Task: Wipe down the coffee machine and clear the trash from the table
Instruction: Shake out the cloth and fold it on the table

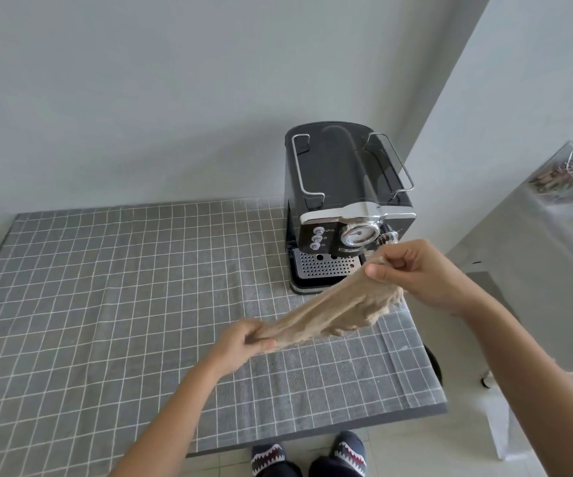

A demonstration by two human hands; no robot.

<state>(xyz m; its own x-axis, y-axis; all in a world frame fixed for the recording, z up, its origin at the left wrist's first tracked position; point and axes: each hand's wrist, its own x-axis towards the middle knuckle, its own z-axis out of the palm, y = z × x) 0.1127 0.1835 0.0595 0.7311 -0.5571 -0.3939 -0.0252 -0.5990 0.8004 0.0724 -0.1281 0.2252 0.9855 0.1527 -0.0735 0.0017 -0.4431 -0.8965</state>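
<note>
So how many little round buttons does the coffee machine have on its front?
3, stacked in a column on the left of the coffee machine's front panel: top button, middle button, bottom button. The right hand may hide more.

We seem to be in a home, in a plain corner with pale walls. A black coffee machine [343,208] stands on a table [312,438] spread with a grey checked tablecloth [106,287]. Below the machine, past the table's near edge, patterned slippers [307,454] rest on a tiled floor [416,449].
</note>
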